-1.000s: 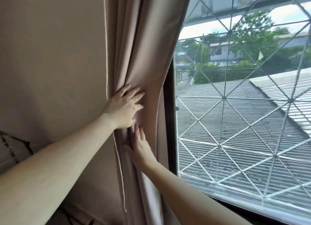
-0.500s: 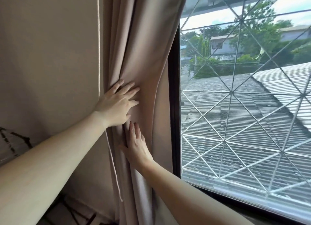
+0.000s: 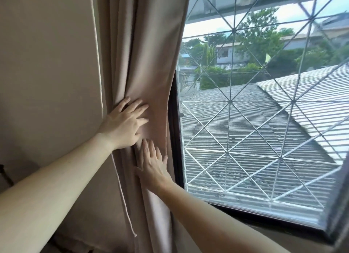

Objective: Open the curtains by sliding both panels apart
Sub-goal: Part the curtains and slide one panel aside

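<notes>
A beige curtain panel [image 3: 143, 54] hangs bunched in folds at the left edge of the window [image 3: 245, 139]. My left hand [image 3: 124, 123] lies flat on the gathered fabric with fingers spread, pressing it toward the wall. Just below it my right hand [image 3: 152, 165] also lies flat on the folds, fingers pointing up. Neither hand closes around the cloth. The window glass to the right is uncovered. No second panel is in view.
A plain beige wall [image 3: 47, 73] lies to the left, with a thin pull cord [image 3: 98, 63] hanging beside the curtain. A diamond-pattern metal grille [image 3: 229, 101] covers the window in its dark frame [image 3: 174, 139]. Roofs and trees lie outside.
The view has shifted slightly left and both hands stay pressed on the bunched curtain. The fabric sits a little tighter against the window's left edge.
</notes>
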Demonstrator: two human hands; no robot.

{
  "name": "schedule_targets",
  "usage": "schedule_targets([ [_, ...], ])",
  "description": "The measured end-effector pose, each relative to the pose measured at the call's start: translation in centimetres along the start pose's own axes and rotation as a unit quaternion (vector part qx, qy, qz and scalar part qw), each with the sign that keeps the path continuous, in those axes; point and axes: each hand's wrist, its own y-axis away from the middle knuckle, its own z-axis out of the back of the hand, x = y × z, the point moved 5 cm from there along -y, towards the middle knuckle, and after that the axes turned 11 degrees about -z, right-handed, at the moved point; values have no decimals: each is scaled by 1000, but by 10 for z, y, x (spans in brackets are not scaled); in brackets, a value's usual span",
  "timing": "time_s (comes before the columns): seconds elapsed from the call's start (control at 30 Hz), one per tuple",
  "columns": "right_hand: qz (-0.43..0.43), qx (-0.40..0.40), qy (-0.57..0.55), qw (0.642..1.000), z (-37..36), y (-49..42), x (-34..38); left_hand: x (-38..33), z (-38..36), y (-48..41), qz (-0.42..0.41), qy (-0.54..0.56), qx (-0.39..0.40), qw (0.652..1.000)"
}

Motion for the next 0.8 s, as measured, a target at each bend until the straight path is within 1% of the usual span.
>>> schedule_targets([
  [0.2,27,7,63,998,18,15,-39,-32,18,-15,6,42,-6,999],
  [0.43,9,-19,101,995,78,53,-109,-81,50,-47,35,117,-37,992],
  [0.57,-10,-26,130,991,127,78,-149,-114,78,-78,41,152,-71,985],
  [0.67,-22,-35,145,989,168,101,-174,-140,101,-104,29,167,-99,981],
  [0.8,-43,-44,179,982,218,127,-205,-175,131,-143,12,193,-112,975],
])
